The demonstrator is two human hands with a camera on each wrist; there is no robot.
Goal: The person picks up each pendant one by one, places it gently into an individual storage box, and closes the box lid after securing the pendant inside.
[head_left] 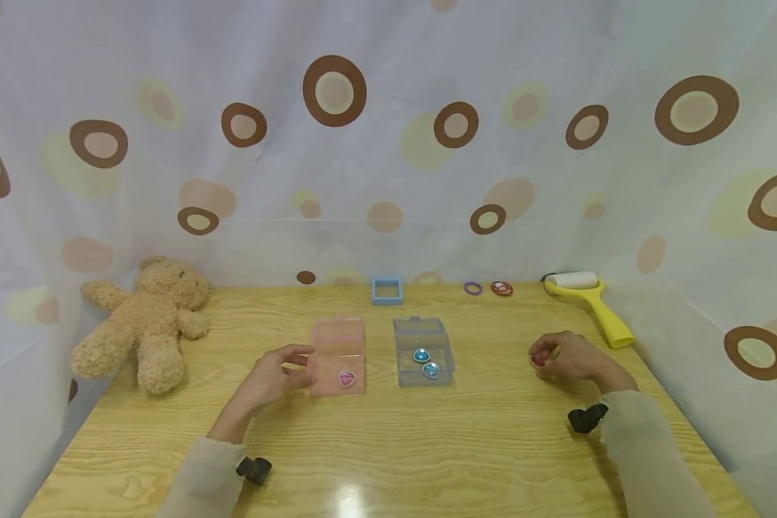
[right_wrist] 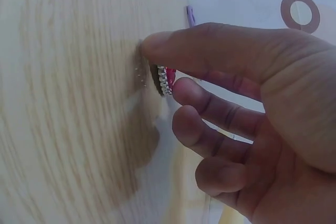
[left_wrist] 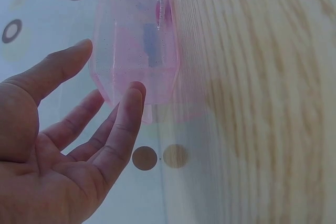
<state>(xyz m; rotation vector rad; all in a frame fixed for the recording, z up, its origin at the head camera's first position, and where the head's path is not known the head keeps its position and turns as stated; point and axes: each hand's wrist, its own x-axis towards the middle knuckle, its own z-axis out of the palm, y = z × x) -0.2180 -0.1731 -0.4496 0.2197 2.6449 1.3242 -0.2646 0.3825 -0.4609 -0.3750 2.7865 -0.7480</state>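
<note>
Pale sleeves reach forward. The empty left hand spreads loosely beside a pink box; the right hand pinches a red gem.

Teddy bear left, gems in two boxes centre, lint roller back right

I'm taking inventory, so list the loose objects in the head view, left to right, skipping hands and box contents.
Teddy bear, pink box, small blue frame, blue-grey box, purple ring, red badge, red gem, yellow-handled roller.
</note>
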